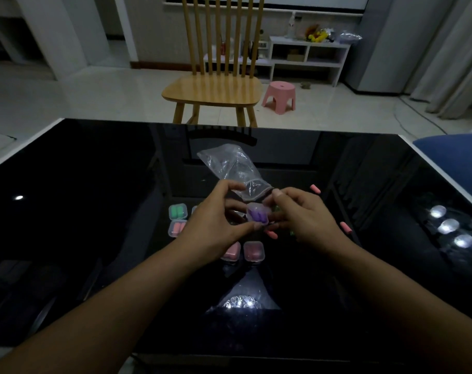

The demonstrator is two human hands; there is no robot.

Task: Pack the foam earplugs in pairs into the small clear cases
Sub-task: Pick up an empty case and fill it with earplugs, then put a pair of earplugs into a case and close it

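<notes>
A small clear case with purple earplugs (257, 215) inside is held above the black table between both hands. My left hand (216, 220) pinches its left and lower side; my right hand (302, 214) pinches its right side. Closed cases lie below: a green-filled case (177, 211), a pink-filled case (175, 228) under it, and two pink-filled cases (253, 251) near my wrists, one partly hidden. Loose pink earplugs lie at the upper right (315, 189), at the right (346, 227) and under the hands (271, 234).
A clear plastic bag (236, 168) lies on the glossy black table (94, 211) just beyond my hands. Past the table's far edge stand a wooden chair (216, 87) and a pink stool (279, 95). Something blue (456, 157) sits off the right edge.
</notes>
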